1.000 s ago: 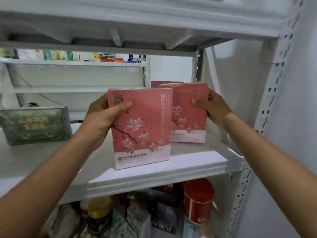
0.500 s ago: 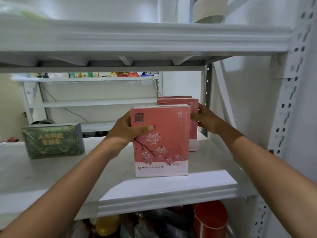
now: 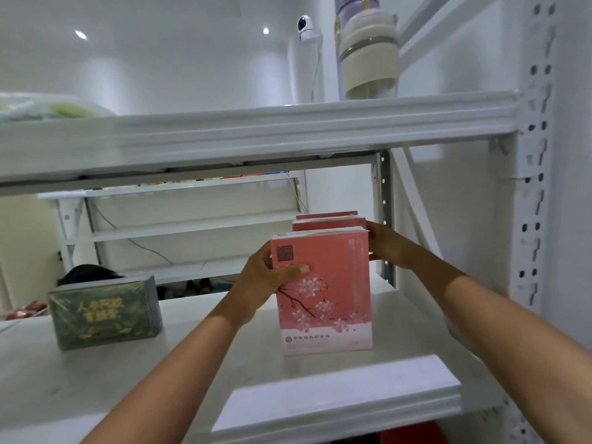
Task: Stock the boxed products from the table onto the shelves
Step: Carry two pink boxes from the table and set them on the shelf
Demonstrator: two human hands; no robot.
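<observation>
A pink box with a blossom print (image 3: 333, 302) stands upright on the white shelf (image 3: 336, 389), right of centre. My left hand (image 3: 272, 280) grips its left edge, thumb across the front face. Two more pink boxes (image 3: 326, 221) stand in a row directly behind it; only their tops show. My right hand (image 3: 384, 246) holds the right side of the row, at the front box's upper right corner, its fingers partly hidden behind the boxes.
A green shrink-wrapped box (image 3: 105, 312) stands at the shelf's left. The upper shelf (image 3: 288, 126) hangs just overhead, carrying a beige cylindrical container (image 3: 368, 59). A perforated upright post (image 3: 535, 187) bounds the right side. Another shelving unit (image 3: 192, 229) stands behind.
The front pink box has slid back and right to line up in front of the other pink boxes. My right hand shifted from the second box toward the front box's corner. The view tilted upward.
</observation>
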